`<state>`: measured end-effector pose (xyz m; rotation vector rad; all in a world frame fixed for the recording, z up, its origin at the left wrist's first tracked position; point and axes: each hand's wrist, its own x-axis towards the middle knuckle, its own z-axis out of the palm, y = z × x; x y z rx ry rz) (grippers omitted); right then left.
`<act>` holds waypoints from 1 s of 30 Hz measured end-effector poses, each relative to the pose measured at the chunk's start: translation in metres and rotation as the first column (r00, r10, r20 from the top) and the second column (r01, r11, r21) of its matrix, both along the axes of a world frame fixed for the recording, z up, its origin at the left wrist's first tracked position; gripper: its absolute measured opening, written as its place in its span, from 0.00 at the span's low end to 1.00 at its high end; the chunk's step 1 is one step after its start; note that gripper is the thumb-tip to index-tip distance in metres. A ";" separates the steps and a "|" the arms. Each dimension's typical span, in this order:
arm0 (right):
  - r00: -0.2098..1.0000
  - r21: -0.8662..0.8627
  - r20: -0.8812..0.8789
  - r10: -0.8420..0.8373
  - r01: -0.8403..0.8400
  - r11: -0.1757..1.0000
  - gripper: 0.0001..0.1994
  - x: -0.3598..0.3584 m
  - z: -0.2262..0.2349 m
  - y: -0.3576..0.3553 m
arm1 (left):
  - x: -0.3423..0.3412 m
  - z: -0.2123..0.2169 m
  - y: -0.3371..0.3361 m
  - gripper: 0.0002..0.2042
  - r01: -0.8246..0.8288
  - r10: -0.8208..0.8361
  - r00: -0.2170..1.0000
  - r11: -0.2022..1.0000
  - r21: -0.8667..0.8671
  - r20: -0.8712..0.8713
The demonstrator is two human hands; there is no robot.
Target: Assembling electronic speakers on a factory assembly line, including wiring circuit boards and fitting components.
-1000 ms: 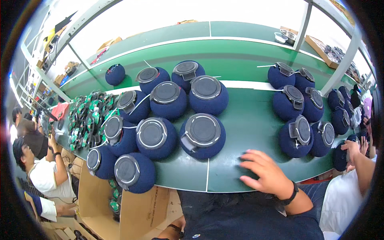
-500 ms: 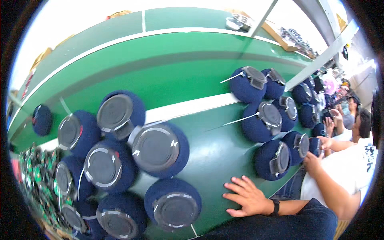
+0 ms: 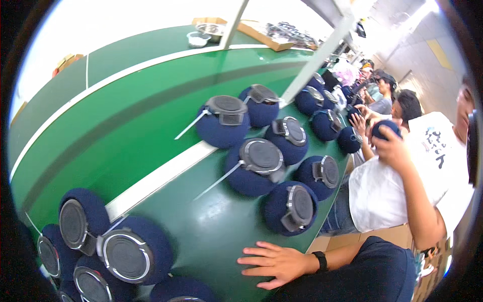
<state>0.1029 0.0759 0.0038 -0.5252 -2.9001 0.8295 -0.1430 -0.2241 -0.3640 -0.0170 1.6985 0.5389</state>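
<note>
My right hand point(image 3: 276, 264) lies flat on the dark green tabletop, palm down and fingers spread, holding nothing. A black band circles its wrist, and a dark sleeve covers the arm above. Just beyond the fingers sits a navy fabric-covered ball point(image 3: 291, 208) with a flat grey disc on top and a small dark tab at the disc's edge. Similar balls stand in a group behind it; a white strip sticks out from one ball point(image 3: 255, 166). More of them crowd the lower left, including a large ball point(image 3: 136, 251) left of my hand. My left hand is out of the picture.
A co-worker in a white shirt point(image 3: 387, 186) sits close on the right, holding up a navy ball point(image 3: 386, 130). Other people sit farther along. A grey metal post point(image 3: 317, 63) rises from the table. At the back are a bowl point(image 3: 198, 39) and a shallow cardboard box point(image 3: 265, 39).
The view has swung to the right, so the balls appear farther left and more of the co-worker shows. The co-worker has lifted a ball off the table. My right hand stays flat and spread.
</note>
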 end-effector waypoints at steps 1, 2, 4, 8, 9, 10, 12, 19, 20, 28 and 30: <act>1.000 -0.004 -0.016 0.012 -0.012 1.000 0.27 0.002 -0.001 -0.001 | 0.001 -0.003 0.002 0.33 0.006 -0.006 1.000 1.000 0.006 -0.007; 1.000 -0.002 -0.023 -0.009 0.009 1.000 0.27 0.004 -0.002 -0.003 | 0.004 -0.005 0.002 0.33 0.006 -0.006 1.000 1.000 0.014 -0.024; 0.999 0.032 -0.043 0.031 -0.030 0.999 0.28 0.008 -0.005 -0.003 | 0.010 -0.009 0.002 0.33 -0.003 0.004 0.999 0.999 0.037 -0.048; 0.989 0.051 -0.133 0.058 -0.052 0.997 0.28 0.015 -0.007 -0.004 | 0.024 -0.007 -0.021 0.34 -0.056 0.061 0.996 0.995 0.077 -0.060; 0.990 0.075 -0.127 0.054 -0.044 0.996 0.28 0.014 -0.007 -0.004 | 0.026 -0.005 -0.033 0.34 -0.079 0.084 0.995 0.993 0.088 -0.054; 0.992 0.094 -0.114 0.049 -0.039 0.995 0.28 0.012 -0.007 -0.005 | 0.030 -0.003 -0.045 0.34 -0.104 0.108 0.994 0.990 0.097 -0.037; 0.994 0.137 -0.099 0.049 -0.035 0.990 0.28 0.013 -0.004 -0.005 | 0.035 0.004 -0.086 0.34 -0.185 0.187 0.982 0.977 0.102 -0.004; 0.987 0.171 -0.156 0.022 0.005 0.985 0.26 0.008 0.009 -0.013 | 0.045 0.076 -0.179 0.35 -0.735 0.638 0.670 0.643 0.217 0.380; 0.985 0.173 -0.170 0.022 0.008 0.985 0.26 0.007 0.009 -0.015 | 0.044 0.095 -0.177 0.35 -0.776 0.652 0.630 0.548 0.310 0.423; 0.979 0.145 -0.203 -0.017 0.047 0.988 0.27 0.005 0.008 -0.023 | 0.052 0.186 -0.151 0.38 -0.133 0.482 0.734 0.794 0.593 -0.479; 0.978 0.144 -0.208 0.013 0.018 0.989 0.26 0.004 0.007 -0.024 | 0.039 0.189 -0.145 0.39 -0.018 0.387 0.741 0.828 0.560 -0.549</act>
